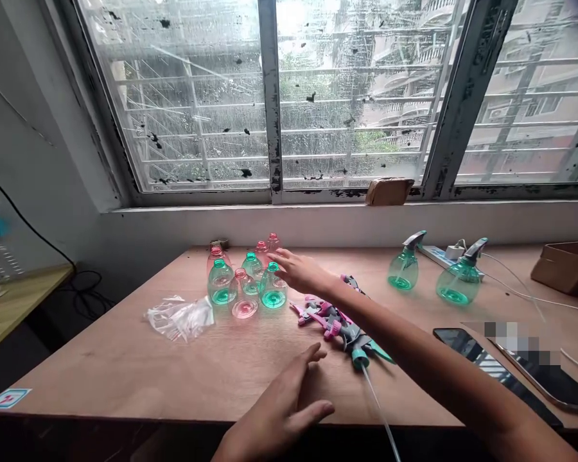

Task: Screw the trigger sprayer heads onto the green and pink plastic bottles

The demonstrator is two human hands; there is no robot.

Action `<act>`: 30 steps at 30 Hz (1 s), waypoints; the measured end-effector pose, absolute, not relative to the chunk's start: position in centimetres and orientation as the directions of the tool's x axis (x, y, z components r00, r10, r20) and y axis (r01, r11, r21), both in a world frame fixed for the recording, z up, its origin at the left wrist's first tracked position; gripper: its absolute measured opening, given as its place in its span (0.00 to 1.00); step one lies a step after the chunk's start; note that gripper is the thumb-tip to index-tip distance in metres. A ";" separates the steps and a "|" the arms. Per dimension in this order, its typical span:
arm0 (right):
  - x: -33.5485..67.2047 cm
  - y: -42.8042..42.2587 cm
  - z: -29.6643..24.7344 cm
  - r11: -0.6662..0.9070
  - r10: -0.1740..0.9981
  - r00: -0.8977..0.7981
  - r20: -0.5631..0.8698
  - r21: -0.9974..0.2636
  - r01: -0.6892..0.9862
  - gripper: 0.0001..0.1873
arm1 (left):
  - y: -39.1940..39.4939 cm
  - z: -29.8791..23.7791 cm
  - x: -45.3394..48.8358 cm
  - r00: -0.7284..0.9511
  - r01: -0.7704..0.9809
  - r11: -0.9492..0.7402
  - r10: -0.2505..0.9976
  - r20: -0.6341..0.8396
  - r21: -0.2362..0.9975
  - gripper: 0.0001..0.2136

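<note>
My right hand (301, 273) stretches across the table with its fingers extended, the fingertips at the neck of a clear green bottle (273, 290); I see no closed grip. Low over the front of the table, my left hand (286, 398) is open, thumb and fingers apart, holding nothing. Around the green bottle stand several other capless bottles, among them a pink one (244, 296) and another green one (221, 282). Under my right forearm lies a pile of pink, grey and green spray heads (330, 317). One green-collared spray head (359, 357) has its tube pointing towards me.
Clear plastic bags (180, 317) lie left of the bottles. To the right stand two green spray bottles (403, 266) with heads on, near a power strip (438, 256). Two phones (491, 366) lie at the front right, and a cardboard box (563, 266) stands behind them.
</note>
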State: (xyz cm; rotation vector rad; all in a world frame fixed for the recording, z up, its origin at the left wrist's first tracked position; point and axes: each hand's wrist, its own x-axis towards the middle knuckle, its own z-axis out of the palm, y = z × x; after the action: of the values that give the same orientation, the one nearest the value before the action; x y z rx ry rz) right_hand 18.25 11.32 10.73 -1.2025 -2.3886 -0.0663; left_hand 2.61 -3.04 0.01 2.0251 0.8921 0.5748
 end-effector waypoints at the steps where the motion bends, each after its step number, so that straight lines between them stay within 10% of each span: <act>1: 17.8 11.8 10.6 0.637 0.734 -0.533 0.420 -0.155 0.755 0.19 | -3.0 0.0 2.6 0.638 0.370 -0.399 0.765 0.082 0.839 0.37; 13: 25.4 1.5 5.8 0.679 0.668 -0.295 0.683 -0.398 0.617 0.09 | -2.1 -1.0 2.9 0.462 0.144 -0.211 0.878 0.123 0.967 0.18; 21: 28.1 -5.2 -0.8 0.513 0.856 0.008 0.516 -0.852 0.104 0.09 | -2.0 -0.5 2.7 0.506 0.012 -0.196 0.847 0.163 0.981 0.38; 30: 30.4 -3.7 -3.1 0.239 0.910 0.044 0.412 -0.608 0.757 0.17 | -1.9 -0.2 3.2 0.483 -0.006 -0.144 0.866 0.128 0.990 0.35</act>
State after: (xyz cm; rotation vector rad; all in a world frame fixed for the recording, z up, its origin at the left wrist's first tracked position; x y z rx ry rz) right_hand 30.40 -3.66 -3.13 -1.5484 -1.7404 0.2502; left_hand 3.20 -1.89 -0.17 1.5297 0.7785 0.9083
